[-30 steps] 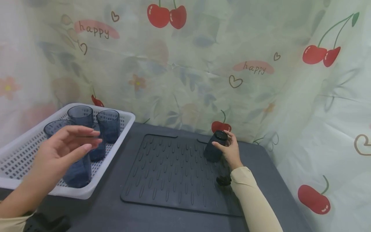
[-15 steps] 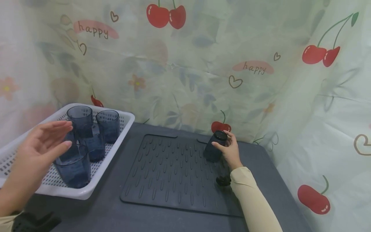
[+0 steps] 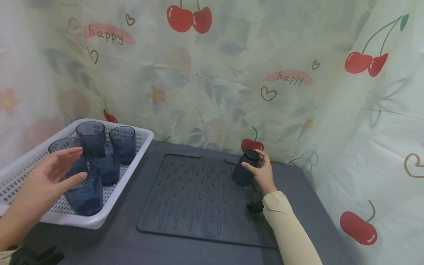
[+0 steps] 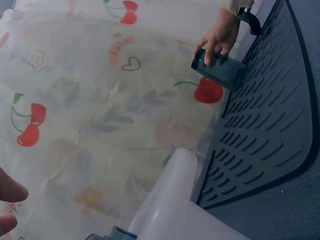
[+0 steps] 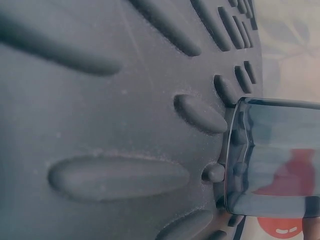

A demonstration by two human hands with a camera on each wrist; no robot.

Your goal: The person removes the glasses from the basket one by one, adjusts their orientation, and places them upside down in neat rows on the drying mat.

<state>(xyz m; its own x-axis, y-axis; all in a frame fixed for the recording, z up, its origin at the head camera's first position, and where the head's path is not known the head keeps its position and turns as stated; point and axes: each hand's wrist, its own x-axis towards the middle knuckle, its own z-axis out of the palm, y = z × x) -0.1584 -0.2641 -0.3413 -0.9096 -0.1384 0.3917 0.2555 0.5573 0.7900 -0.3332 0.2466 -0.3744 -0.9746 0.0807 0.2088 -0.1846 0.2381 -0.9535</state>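
Observation:
On the far right of the black ribbed mat (image 3: 192,198), my right hand (image 3: 265,176) grips an upside-down blue-tinted glass (image 3: 242,175), thumb on one side and fingers on the other. Its rim meets the mat's ridges in the right wrist view, where the glass (image 5: 275,150) is see-through. My left hand (image 3: 39,184) hovers over the front of a white basket (image 3: 127,165), thumb and fingers spread apart, holding nothing. Several matching glasses stand mouth up in that basket; the nearest glass (image 3: 86,200) is partly hidden by this hand. Only the left fingertips (image 4: 12,192) show in the left wrist view.
The mat lies on a dark grey table (image 3: 119,239), right of the basket. A printed curtain (image 3: 212,92) with cherries hangs behind and along both sides. Black straps sit at both wrists, the right strap (image 3: 254,207) low over the mat.
My left hand has drawn back to the left from over the glasses, uncovering more of the front one, then dipped slightly. The right hand and its glass have stayed in place.

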